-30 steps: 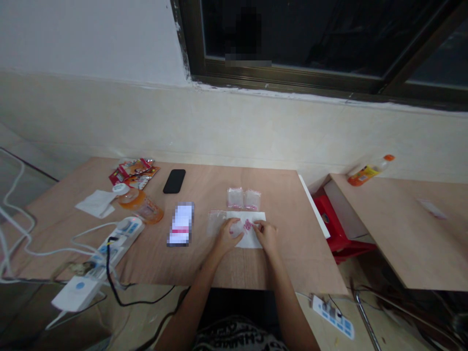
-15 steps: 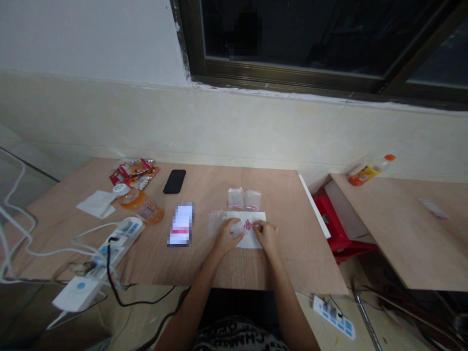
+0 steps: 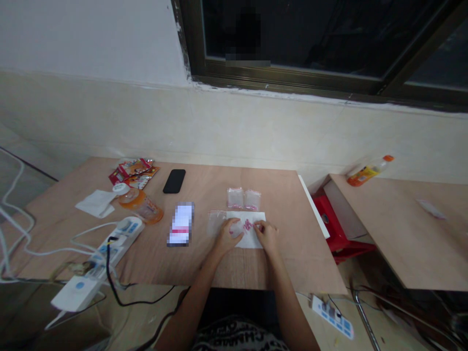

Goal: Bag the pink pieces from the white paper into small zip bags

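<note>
A small pile of pink beads (image 3: pixel 247 225) lies on a white sheet of paper (image 3: pixel 252 242). My left hand (image 3: pixel 226 238) is closed around the lower side of a small clear plastic bag (image 3: pixel 237 227), its thumb and fingers at the bag's edges. A few pink specks show by the bag. From the other side, my right hand (image 3: pixel 268 236) reaches to the edge of the pile with thumb and forefinger pinched; what is between them is too small to make out. Another clear bag (image 3: pixel 215 222) lies flat, partly under the paper's left side. Two clear bags (image 3: pixel 235 197) with pink beads lie beyond the paper.
Left of my hands are a lit phone (image 3: pixel 181 224), a dark phone (image 3: pixel 174 181), an orange drink bottle (image 3: pixel 141 204), snack packets (image 3: pixel 135 171), tissue (image 3: pixel 95 203) and a power strip (image 3: pixel 120 243) with cables. A red stool (image 3: pixel 331 224) stands between the tables.
The view shifts very slightly. Both hands stay nearly where they were, with only a tiny movement of the right fingers at the bead pile.
</note>
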Action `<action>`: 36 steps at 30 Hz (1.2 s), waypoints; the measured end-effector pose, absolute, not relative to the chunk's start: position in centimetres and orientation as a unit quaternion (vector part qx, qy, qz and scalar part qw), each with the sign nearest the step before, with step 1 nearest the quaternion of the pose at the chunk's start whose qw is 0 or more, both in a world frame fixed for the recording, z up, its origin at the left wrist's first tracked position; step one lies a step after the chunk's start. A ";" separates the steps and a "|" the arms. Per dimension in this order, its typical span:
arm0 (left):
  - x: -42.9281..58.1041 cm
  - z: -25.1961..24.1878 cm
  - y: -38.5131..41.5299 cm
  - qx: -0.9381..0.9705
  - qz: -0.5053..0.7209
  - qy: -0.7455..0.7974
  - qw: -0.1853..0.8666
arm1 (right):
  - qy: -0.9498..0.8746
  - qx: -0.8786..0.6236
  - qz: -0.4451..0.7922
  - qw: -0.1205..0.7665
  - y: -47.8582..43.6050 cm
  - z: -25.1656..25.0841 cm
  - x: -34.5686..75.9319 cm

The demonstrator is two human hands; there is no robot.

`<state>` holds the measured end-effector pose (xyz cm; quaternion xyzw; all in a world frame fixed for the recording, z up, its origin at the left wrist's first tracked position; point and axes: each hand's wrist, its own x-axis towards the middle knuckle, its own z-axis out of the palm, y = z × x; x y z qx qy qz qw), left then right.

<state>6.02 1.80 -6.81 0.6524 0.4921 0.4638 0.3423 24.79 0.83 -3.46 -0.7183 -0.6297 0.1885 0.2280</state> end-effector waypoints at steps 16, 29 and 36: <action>6.0 -6.3 1.8 0.651 0.459 0.488 0.356 | -0.632 -0.573 0.368 0.371 1.3 -5.0 22.6; 6.1 -6.5 1.9 0.637 0.467 0.490 0.369 | -0.642 -0.606 0.324 0.340 0.3 -4.6 24.3; 6.0 -5.7 1.7 0.608 0.498 0.502 0.362 | -0.688 -0.582 0.285 0.326 -0.4 -4.3 23.1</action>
